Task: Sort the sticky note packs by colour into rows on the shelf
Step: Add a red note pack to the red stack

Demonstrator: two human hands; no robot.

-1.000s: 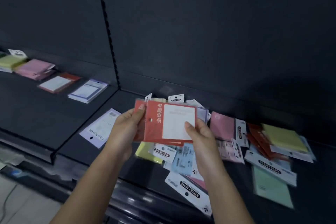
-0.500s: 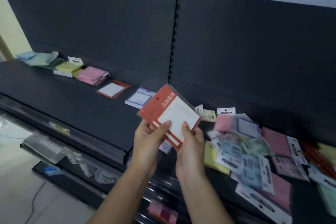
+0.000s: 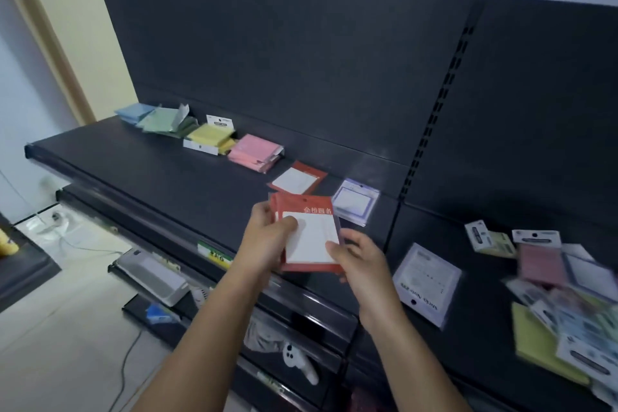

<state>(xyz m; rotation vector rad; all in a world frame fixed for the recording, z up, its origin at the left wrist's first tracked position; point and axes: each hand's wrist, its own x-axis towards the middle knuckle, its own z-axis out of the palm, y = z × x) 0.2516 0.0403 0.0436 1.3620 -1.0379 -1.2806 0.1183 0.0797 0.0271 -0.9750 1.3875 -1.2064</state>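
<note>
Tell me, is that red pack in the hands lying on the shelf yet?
Not yet. The red pack is held above the shelf, pinched between left hand and right hand.

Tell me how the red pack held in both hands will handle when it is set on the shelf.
The red pack looks thin and flat, so probably light and unlikely to tip or roll. Its clear glossy sleeve may be slippery against the left hand and right hand. It stays flat when held by the edges, so likely fairly stiff.

A white game controller (image 3: 298,362) and grey cable (image 3: 124,365) lie below, near the floor
</note>
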